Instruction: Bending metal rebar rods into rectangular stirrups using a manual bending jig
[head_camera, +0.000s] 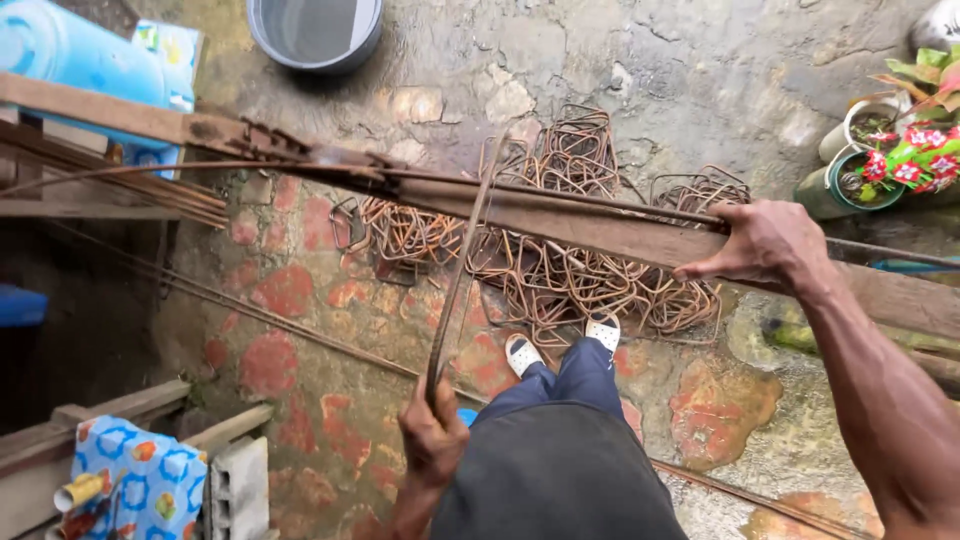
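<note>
My left hand (432, 432) grips the near end of a long rusty bending lever (462, 262) that reaches up to the wooden bench plank (560, 222). My right hand (762, 242) rests on the plank at the right, fingers pressing on a thin steel rod (560, 196) that lies along it. The rod runs left past metal pegs (262, 135) on the plank. Below the plank lies a pile of bent rusty stirrups (560, 270) on the ground. My feet in white sandals (560, 342) stand next to the pile.
A grey bucket (316, 30) stands at the top, a blue barrel (70, 52) at top left. Potted flowers (900, 145) sit at the right. A concrete block (240, 488), patterned cloth (135, 485) and wooden boards (100, 415) are at bottom left. Long rods (300, 325) cross the stone floor.
</note>
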